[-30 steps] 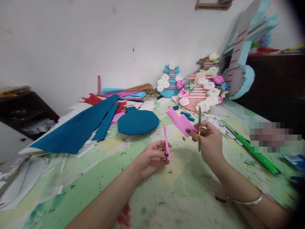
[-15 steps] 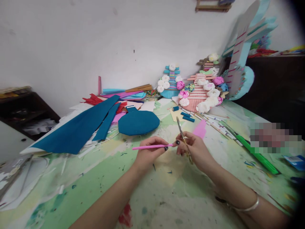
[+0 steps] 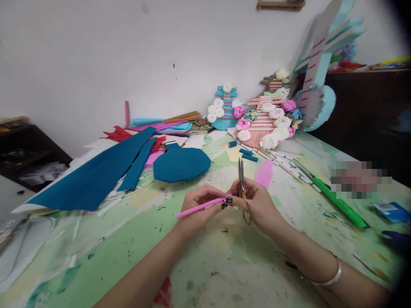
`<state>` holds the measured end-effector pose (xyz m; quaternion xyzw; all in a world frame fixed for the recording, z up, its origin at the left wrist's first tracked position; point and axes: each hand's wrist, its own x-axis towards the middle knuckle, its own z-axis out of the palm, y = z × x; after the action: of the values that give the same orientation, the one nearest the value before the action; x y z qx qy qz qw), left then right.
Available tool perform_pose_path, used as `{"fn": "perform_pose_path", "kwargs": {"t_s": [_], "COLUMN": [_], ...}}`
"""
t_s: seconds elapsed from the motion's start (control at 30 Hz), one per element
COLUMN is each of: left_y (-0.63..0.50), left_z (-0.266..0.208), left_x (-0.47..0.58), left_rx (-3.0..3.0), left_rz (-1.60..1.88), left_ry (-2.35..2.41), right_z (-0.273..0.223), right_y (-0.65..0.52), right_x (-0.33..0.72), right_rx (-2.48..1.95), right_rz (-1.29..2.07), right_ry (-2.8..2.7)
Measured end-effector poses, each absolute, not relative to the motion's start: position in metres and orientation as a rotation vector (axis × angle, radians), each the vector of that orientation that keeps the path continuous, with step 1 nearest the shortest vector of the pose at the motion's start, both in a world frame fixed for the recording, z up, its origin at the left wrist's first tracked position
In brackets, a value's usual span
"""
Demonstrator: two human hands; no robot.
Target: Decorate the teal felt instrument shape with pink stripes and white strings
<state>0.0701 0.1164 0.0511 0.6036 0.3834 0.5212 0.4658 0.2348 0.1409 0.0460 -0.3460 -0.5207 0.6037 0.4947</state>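
My left hand (image 3: pixel 195 222) is closed in a pinch around a thin pink paper strip (image 3: pixel 189 211), rolled or folded narrow. The strip's free end points left and slightly down. At its other end, the fingertips of my right hand (image 3: pixel 261 205) meet those of my left. Scissors (image 3: pixel 241 171) also hang in my right hand, their blades closed and pointing up, the gold handles against the palm. Beyond the hands lies a dark blue, many-sided paper-covered shape (image 3: pixel 182 165) with a short neck. Small blue pieces (image 3: pixel 249 158) and a flat pink paper piece (image 3: pixel 265 172) lie behind my right hand.
Large blue paper sheets (image 3: pixel 93 175) spread at left, near red crumpled paper (image 3: pixel 120 134). Flower-trimmed model instruments (image 3: pixel 227 124) lean against the wall. Several white sticks (image 3: pixel 292 171) and a long green tool (image 3: pixel 340 203) lie at right. Dark cabinets stand on both sides.
My right fingertips have closed in on my left at the strip's end. The strip now tilts lower at its left end. The scissors have turned more upright. The view has shifted slightly right.
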Motion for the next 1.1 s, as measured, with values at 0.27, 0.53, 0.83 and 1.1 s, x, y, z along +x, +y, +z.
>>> {"fn": "perform_pose_path", "kwargs": {"t_s": [0.27,0.53,0.83,1.1], "left_y": [0.118,0.121,0.124,0.130], "left_z": [0.047,0.043,0.049,0.049], "left_x": [0.068,0.067,0.061,0.059], "left_rx": [1.367,1.196,1.158,0.945], "left_rz": [1.334,1.304,1.351,1.447], "left_ry": [1.069,0.950,0.964,0.864], "right_z": [0.051,0.054,0.051,0.051], "right_y": [0.139,0.138,0.145,0.145], "right_x": [0.235,0.237,0.242,0.243], "right_rx": [-0.799,-0.827,-0.861,-0.833], "right_rz": [1.399,1.348,1.298,1.307], "right_ry": [-1.283,-1.312,-1.299,-1.268]}}
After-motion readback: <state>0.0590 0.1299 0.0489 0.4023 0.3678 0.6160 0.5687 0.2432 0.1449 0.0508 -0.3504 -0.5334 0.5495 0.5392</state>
